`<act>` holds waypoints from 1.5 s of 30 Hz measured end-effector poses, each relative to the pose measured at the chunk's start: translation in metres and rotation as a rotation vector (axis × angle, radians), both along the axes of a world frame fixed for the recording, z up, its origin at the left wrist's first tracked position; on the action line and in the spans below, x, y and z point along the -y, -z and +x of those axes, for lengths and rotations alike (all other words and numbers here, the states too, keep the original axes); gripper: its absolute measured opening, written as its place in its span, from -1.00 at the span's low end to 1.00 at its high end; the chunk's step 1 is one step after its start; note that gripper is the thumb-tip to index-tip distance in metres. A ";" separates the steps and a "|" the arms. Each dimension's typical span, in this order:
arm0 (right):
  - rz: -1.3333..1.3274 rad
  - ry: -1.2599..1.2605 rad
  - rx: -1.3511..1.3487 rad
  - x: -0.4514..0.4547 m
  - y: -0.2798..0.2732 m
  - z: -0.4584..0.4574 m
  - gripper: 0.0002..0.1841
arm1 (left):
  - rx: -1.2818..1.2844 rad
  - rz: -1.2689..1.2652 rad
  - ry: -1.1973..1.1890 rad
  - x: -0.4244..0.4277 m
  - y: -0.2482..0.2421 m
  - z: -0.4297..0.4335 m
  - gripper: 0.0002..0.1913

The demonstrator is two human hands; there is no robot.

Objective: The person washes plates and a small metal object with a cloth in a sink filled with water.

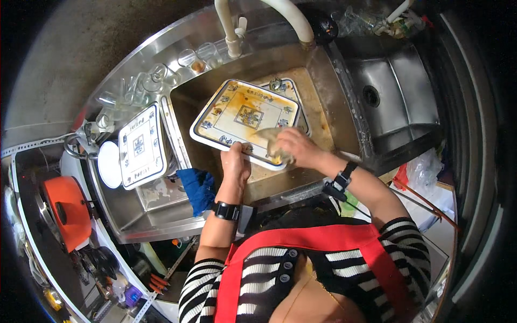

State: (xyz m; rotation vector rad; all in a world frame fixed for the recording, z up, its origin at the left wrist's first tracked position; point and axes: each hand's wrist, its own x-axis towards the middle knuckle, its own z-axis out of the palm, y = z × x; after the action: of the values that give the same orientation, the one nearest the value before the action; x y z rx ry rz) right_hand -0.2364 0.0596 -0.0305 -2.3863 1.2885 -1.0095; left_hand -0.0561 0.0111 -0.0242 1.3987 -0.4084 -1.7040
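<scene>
Tilted over the middle sink basin is a white square tray [226,109] with a blue border and printed figures, smeared with orange-brown sauce. My left hand [236,163] grips its near edge, thumb on top. In my right hand [297,146] is a greyish cloth [268,137], pressed on the tray's near right corner and blurred. Beneath it a second patterned tray [303,115] lies in the basin, mostly covered. A steel wire scourer [275,84] rests at that lower tray's far corner.
A cleaner-looking patterned tray [142,145] and a white round plate [109,164] lean in the left basin. Drinking glasses [151,80] line the far ledge. A blue cloth [196,189] hangs over the near divider. The white faucet [291,16] arches above; another basin [391,89] adjoins on the right.
</scene>
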 end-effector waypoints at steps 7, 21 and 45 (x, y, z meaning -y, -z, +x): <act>-0.061 0.189 -0.058 0.023 0.039 -0.052 -0.86 | -0.112 0.036 0.045 -0.005 -0.030 0.000 -0.80; -0.078 0.025 -0.226 0.022 0.043 -0.054 -0.93 | -0.054 -0.017 0.107 -0.002 -0.029 0.007 -0.81; 0.007 0.028 -0.143 0.009 0.030 -0.031 -0.82 | -0.099 0.007 0.052 -0.017 -0.007 -0.009 -0.74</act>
State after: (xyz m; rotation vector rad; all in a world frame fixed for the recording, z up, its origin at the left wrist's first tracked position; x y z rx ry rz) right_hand -0.2674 0.0509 -0.0603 -2.4809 1.3740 -0.8535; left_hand -0.0649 0.0281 -0.0173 1.3132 -0.3866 -1.8099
